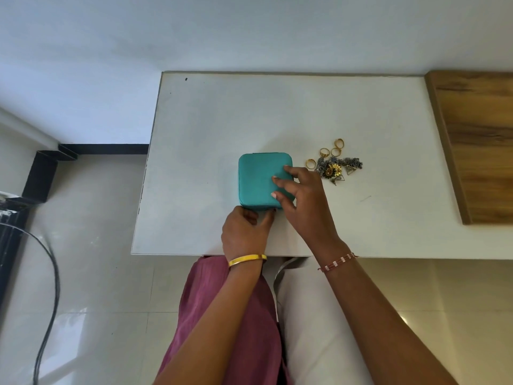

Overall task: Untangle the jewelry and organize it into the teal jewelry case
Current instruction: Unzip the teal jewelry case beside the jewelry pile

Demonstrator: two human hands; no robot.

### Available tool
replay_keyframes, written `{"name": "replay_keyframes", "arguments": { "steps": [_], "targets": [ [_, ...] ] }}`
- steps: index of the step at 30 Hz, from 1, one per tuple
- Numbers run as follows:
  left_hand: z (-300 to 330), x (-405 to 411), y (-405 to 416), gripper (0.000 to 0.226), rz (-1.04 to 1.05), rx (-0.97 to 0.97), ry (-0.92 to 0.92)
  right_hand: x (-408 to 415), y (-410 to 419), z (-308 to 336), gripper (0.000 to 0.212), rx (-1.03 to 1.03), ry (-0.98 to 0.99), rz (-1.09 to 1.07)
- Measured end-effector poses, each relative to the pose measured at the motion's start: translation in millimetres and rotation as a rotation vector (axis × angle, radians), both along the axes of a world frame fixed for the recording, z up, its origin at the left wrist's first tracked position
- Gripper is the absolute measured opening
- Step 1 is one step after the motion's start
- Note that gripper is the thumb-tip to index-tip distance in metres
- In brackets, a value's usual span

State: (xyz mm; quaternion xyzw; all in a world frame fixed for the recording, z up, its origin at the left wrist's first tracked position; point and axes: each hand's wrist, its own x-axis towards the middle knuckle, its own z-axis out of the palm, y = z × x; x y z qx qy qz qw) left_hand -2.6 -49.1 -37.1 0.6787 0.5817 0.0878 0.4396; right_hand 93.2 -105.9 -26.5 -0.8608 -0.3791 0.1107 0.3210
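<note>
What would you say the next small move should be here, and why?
Probably unzip the case: it lies closed, the left hand pinches at its near edge, the right hand rests flat on the lid, and the jewelry sits tangled beside it.

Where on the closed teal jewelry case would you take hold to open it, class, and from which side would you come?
Grip the near front edge of the teal jewelry case, coming from the person's side. It lies flat and closed on the white table; the left hand already has its fingers at that edge, probably at the zipper, though that is too small to tell. The right hand rests on the lid, steadying it.
</note>
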Motion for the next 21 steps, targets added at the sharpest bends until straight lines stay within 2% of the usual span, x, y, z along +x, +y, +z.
{"name": "replay_keyframes", "arguments": {
  "steps": [8, 14, 18, 21],
  "targets": [
    [-1.7, -4.7, 0.9, 0.025, -0.053, 0.066, 0.030, 0.5, -0.3, -3.7, 0.030, 0.025, -0.017, 0.005],
    [6.5, -4.5, -4.2, 0.033, -0.034, 0.060, 0.010, 1.0, -0.8, -3.6, 0.032, 0.009, -0.006, 0.013],
    [6.1, -4.9, -7.0, 0.032, 0.125, -0.097, -0.098, 0.7, -0.7, -2.6, 0.032, 0.009, 0.001, 0.015],
    [6.2, -0.7, -13.3, 0.033, 0.111, -0.135, -0.096, 0.6, -0.7, -2.2, 0.032, 0.003, 0.005, 0.012]
  ]
}}
